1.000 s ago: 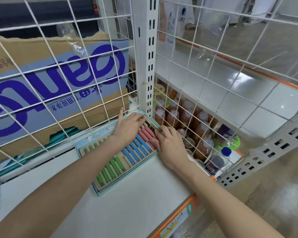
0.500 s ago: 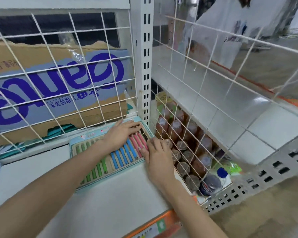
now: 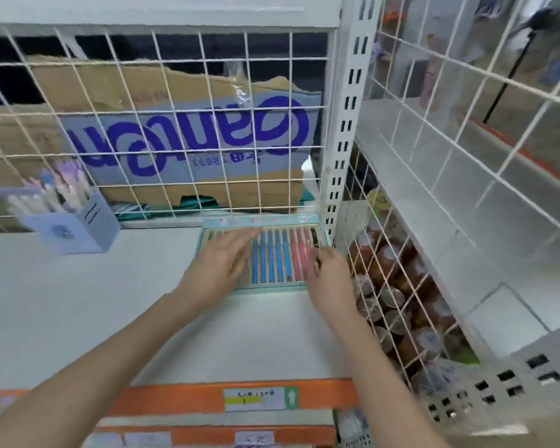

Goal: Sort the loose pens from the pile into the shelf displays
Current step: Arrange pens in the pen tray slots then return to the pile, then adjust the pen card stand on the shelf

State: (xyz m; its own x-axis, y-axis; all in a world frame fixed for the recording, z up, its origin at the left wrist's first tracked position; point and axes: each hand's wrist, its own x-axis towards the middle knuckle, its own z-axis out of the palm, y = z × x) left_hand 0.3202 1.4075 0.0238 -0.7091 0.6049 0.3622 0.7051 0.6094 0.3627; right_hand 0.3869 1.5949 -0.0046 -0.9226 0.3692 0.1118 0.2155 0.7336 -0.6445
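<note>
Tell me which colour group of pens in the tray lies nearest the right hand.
The pink pens, rightmost group beside the right hand; the blue pens lie further left.

Left hand flat, fingers extended; right hand palm-down.

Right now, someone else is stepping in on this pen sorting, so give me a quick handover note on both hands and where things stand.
Left hand: flat on the left part of the pen display tray, fingers straight, holding nothing.
Right hand: at the tray's right edge by the pink pens; the blur hides whether it pinches anything.
Done: blue pens and pink pens lie in rows.
Left: a pen holder box stands further left; no loose pile shows in this view.
</note>
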